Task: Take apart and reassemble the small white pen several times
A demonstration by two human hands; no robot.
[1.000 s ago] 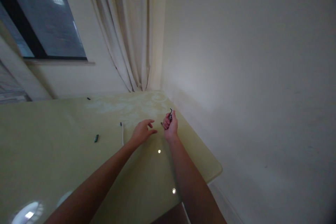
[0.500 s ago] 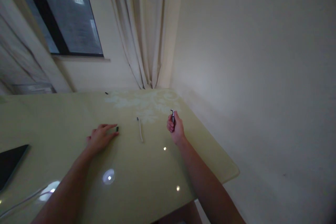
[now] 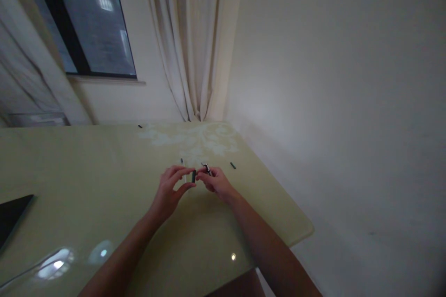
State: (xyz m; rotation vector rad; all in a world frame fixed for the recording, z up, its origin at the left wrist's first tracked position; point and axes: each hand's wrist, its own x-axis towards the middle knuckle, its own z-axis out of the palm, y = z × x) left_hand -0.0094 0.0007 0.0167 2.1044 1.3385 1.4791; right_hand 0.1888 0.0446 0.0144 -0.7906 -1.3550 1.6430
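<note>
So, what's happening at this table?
A person's left hand pinches a small dark piece over the table. The right hand holds a small black-and-silver object close beside it; whether the two touch is hard to tell. A thin pale strip lies partly hidden behind the left hand, another dark piece to the right, and a tiny dark item near the far edge.

A plain pale wall (image 3: 331,79) fills the right side of the frame. At the upper left, a dark-framed window (image 3: 94,32) sits above a narrow sill (image 3: 108,81), between a cream left curtain (image 3: 28,65) and a gathered right curtain (image 3: 195,32). Below, a glossy yellow-green bench (image 3: 87,167), whitish floral patterning (image 3: 219,137) near its far edge, reflects bright light spots (image 3: 55,264) at lower left.
</note>
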